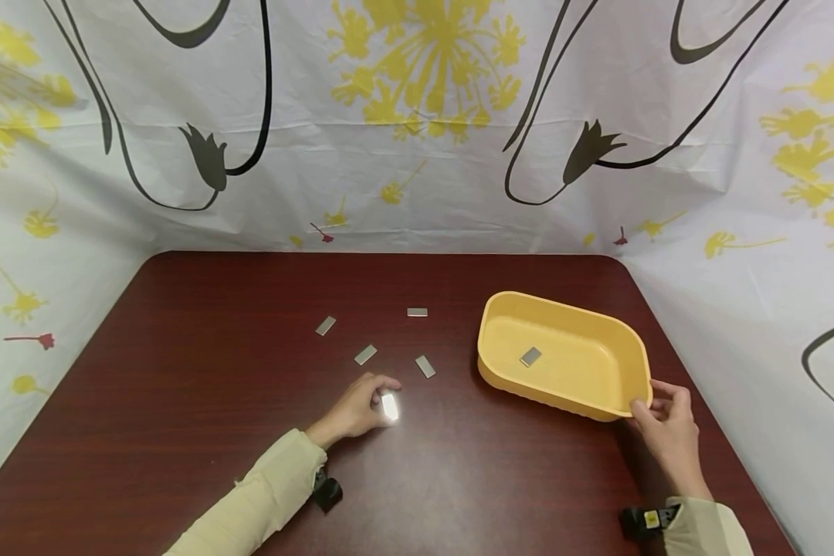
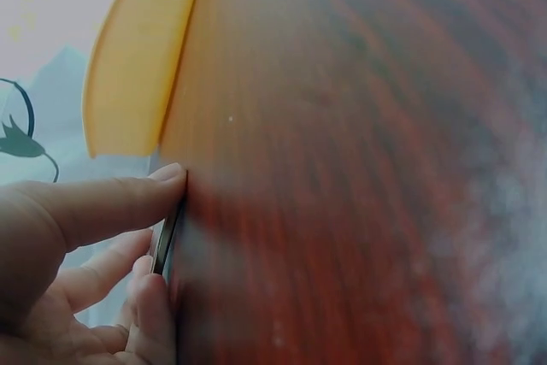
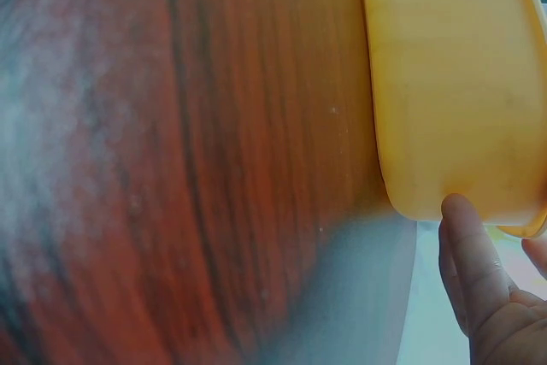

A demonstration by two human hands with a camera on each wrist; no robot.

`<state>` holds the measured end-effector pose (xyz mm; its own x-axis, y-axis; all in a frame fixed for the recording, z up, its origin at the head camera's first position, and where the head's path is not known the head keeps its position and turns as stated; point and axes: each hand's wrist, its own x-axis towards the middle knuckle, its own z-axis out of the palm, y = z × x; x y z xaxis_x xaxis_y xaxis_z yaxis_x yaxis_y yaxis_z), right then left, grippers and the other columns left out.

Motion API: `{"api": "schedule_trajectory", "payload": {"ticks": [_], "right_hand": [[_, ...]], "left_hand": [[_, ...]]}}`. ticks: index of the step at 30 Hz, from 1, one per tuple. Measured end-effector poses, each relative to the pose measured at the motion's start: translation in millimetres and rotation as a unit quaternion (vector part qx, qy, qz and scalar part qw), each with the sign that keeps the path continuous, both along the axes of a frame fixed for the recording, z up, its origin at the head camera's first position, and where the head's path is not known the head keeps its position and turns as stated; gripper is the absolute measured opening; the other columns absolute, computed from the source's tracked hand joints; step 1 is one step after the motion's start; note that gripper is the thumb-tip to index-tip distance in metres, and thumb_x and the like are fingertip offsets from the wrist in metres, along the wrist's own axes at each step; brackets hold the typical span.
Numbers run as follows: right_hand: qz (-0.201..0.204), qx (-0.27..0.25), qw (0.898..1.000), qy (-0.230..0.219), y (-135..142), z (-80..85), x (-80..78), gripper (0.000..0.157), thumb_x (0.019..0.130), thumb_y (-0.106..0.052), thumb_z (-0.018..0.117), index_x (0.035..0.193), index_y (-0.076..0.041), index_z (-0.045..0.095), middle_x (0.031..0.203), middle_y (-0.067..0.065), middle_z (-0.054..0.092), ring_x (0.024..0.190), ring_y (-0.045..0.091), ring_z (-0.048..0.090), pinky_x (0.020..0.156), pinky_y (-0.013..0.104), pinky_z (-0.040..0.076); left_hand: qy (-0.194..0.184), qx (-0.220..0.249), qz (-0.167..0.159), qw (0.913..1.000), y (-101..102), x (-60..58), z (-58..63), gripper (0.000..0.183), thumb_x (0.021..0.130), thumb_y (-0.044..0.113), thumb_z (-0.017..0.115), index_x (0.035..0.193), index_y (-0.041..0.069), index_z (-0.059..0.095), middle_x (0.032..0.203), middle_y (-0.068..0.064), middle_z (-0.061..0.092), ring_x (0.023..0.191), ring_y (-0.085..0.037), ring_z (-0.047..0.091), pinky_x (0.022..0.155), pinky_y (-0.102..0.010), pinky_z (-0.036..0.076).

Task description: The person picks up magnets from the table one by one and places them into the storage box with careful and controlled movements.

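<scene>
My left hand (image 1: pixel 357 407) pinches a small flat metal plate (image 1: pixel 389 407) by its edges, low over the table; it shines brightly in the head view. In the left wrist view the same plate (image 2: pixel 168 237) appears edge-on between thumb and fingers. Several matching grey plates lie loose beyond that hand, among them one nearest plate (image 1: pixel 425 366). At the right, my right hand (image 1: pixel 670 432) grips the near right corner of a yellow plastic bin (image 1: pixel 563 392). One plate (image 1: pixel 530 357) lies on the bin's floor. The right wrist view has a fingertip (image 3: pixel 461 211) against the bin's outer wall.
Everything stands on a dark red wood-grain table (image 1: pixel 250 371) with rounded far corners. A white cloth (image 1: pixel 417 208) with yellow flowers and dark stems hangs behind it and along both sides.
</scene>
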<state>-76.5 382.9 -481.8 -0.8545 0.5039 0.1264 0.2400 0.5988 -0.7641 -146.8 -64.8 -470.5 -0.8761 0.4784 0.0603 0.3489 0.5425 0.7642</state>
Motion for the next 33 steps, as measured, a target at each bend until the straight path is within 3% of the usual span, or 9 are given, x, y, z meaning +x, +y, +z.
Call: {"api": "schedule_trajectory", "payload": {"ticks": [5, 15, 33], "right_hand": [[-0.003, 0.006, 1.0, -0.005, -2.9, 2.4, 0.9, 0.042, 0.082, -0.015, 0.054, 0.12, -0.009, 0.036, 0.085, 0.006, 0.051, 0.059, -0.003, 0.053, 0.047, 0.017, 0.047], [0.001, -0.025, 0.999, -0.022, -27.9, 35.7, 7.7, 0.045, 0.082, -0.011, 0.051, 0.121, -0.001, 0.032, 0.09, 0.014, 0.051, 0.059, -0.005, 0.051, 0.048, 0.018, 0.048], [0.003, -0.024, 0.999, -0.023, -29.2, 38.5, 8.5, 0.045, 0.082, -0.011, 0.05, 0.122, -0.001, 0.033, 0.089, 0.012, 0.052, 0.059, -0.002, 0.053, 0.049, 0.019, 0.048]], "left_hand": [[-0.007, -0.026, 0.016, 0.9995, 0.1, 0.7, 1.0, 0.05, 0.057, 0.0, 0.073, 0.105, 0.002, 0.061, 0.085, -0.004, 0.052, 0.076, -0.016, 0.046, 0.065, -0.027, 0.038], [0.011, -0.028, 0.036, 0.9989, 3.7, 3.1, 3.8, 0.04, 0.055, -0.002, 0.071, 0.094, 0.002, 0.065, 0.087, -0.007, 0.06, 0.082, -0.022, 0.05, 0.07, -0.03, 0.039], [0.016, -0.026, 0.034, 0.9989, 1.8, 3.2, 3.5, 0.04, 0.059, 0.005, 0.079, 0.095, 0.003, 0.064, 0.079, -0.003, 0.051, 0.072, -0.015, 0.047, 0.063, -0.025, 0.039]]}}
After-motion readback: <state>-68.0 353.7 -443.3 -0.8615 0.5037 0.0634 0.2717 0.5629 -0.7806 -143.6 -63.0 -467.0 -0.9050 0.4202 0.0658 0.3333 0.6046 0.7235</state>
